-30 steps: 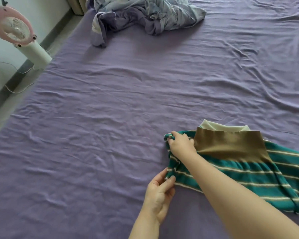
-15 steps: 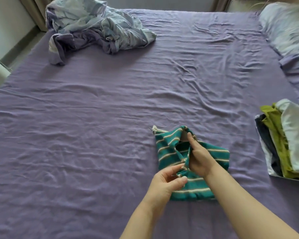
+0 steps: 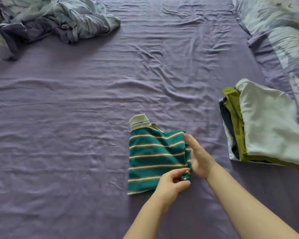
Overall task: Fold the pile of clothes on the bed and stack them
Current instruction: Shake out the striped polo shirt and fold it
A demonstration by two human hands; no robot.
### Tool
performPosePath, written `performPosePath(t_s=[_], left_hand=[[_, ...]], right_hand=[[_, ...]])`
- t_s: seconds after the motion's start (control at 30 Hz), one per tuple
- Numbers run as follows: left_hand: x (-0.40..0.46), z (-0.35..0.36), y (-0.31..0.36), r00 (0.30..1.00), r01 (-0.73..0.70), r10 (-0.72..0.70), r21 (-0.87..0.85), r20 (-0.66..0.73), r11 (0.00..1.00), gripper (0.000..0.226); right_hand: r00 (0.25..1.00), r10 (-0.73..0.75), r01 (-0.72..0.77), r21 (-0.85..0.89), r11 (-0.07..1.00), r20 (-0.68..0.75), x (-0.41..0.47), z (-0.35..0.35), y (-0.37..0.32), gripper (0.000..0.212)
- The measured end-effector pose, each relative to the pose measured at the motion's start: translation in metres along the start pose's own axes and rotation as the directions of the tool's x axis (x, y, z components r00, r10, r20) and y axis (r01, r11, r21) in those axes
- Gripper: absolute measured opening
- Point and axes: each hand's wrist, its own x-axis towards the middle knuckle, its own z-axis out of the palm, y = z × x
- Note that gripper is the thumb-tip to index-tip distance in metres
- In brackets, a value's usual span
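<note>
Where most of the frame is filled, a bed covered in a wrinkled purple sheet is seen. A rumpled pale blue and purple quilt is bunched in the upper left of the frame, and patterned blue bedding is heaped along the upper right edge. At the right edge, a stack of folded clothes is laid on the sheet, with a pale blue piece on top, an olive green one beneath it and dark and white layers at the bottom. Just right of the lower centre, well apart from that stack, a teal striped shirt is spread folded, its cream collar pointing toward the top of the frame. The right hand is laid along the shirt's right edge with fingers extended and relaxed, touching the cloth. The lower right corner of the shirt is pinched between the thumb and curled fingers of the left hand.
</note>
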Motion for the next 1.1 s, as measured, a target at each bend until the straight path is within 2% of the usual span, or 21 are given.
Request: performPosePath(t_s=[0.07, 0.13, 0.2, 0.23, 0.27, 0.3, 0.37, 0.4, 0.43, 0.57, 0.67, 0.77, 0.9, 1.1], left_hand=[[0.003, 0.004, -0.009, 1.000, 0.018, -0.017, 0.049, -0.021, 0.999, 0.040], [0.000, 0.006, -0.012, 0.999, 0.033, -0.034, 0.097, 0.006, 0.995, 0.040], [-0.004, 0.002, -0.007, 1.000, 0.014, -0.016, 0.140, 0.010, 0.990, 0.031], [-0.007, -0.002, -0.003, 0.998, -0.010, 0.021, 0.179, -0.061, 0.984, 0.025], [-0.009, -0.009, 0.000, 0.976, -0.030, 0.083, 0.250, -0.203, 0.968, 0.020], [-0.009, -0.020, 0.002, 0.907, -0.022, 0.160, 0.336, -0.389, 0.942, 0.018], [-0.008, -0.046, 0.010, 0.689, 0.119, 0.272, 0.476, -0.672, 0.871, 0.022], [-0.005, -0.060, 0.012, 0.628, 0.212, 0.270, 0.494, -0.730, 0.843, 0.028], [0.000, -0.074, 0.013, 0.626, 0.276, 0.217, 0.473, -0.749, 0.837, 0.037], [0.025, -0.104, 0.021, 0.765, 0.278, -0.064, 0.239, -0.641, 0.930, 0.066], [0.035, -0.103, 0.032, 0.815, 0.214, -0.207, -0.050, -0.541, 0.976, 0.065], [0.030, -0.098, 0.042, 0.857, 0.217, -0.308, -0.252, -0.414, 0.943, 0.057], [0.001, -0.093, 0.059, 0.934, 0.136, -0.224, -0.302, -0.279, 0.944, 0.043], [-0.038, -0.060, 0.098, 0.993, 0.071, -0.098, -0.335, -0.063, 0.939, 0.036]], right_hand=[[0.992, -0.067, 0.043, -0.205, 0.978, -0.111, 0.003, -0.002, 0.005, 0.083], [0.967, -0.155, 0.048, -0.457, 0.888, -0.200, 0.002, 0.002, 0.011, 0.091], [0.911, -0.260, -0.035, -0.689, 0.724, -0.320, 0.001, 0.004, 0.019, 0.080], [0.876, -0.296, -0.089, -0.731, 0.677, -0.381, 0.000, 0.004, 0.022, 0.073], [0.850, -0.293, -0.129, -0.712, 0.690, -0.437, -0.002, 0.005, 0.025, 0.066], [0.841, -0.258, -0.149, -0.662, 0.735, -0.476, -0.003, 0.007, 0.029, 0.058], [0.844, -0.168, -0.186, -0.573, 0.798, -0.509, -0.005, 0.012, 0.035, 0.048], [0.843, -0.139, -0.211, -0.556, 0.804, -0.520, -0.003, 0.013, 0.036, 0.048], [0.843, -0.115, -0.234, -0.551, 0.801, -0.525, -0.001, 0.014, 0.037, 0.052], [0.900, 0.022, -0.267, -0.509, 0.818, -0.436, 0.005, 0.014, 0.041, 0.062], [0.941, 0.067, -0.192, -0.358, 0.914, -0.333, -0.001, 0.015, 0.046, 0.049], [0.974, 0.108, -0.134, -0.124, 0.983, -0.199, -0.017, 0.019, 0.042, 0.034], [0.991, 0.065, -0.062, 0.030, 0.998, -0.113, -0.051, 0.022, 0.022, 0.023], [0.989, -0.083, 0.089, 0.049, 0.995, -0.119, -0.122, 0.014, -0.033, 0.029]])
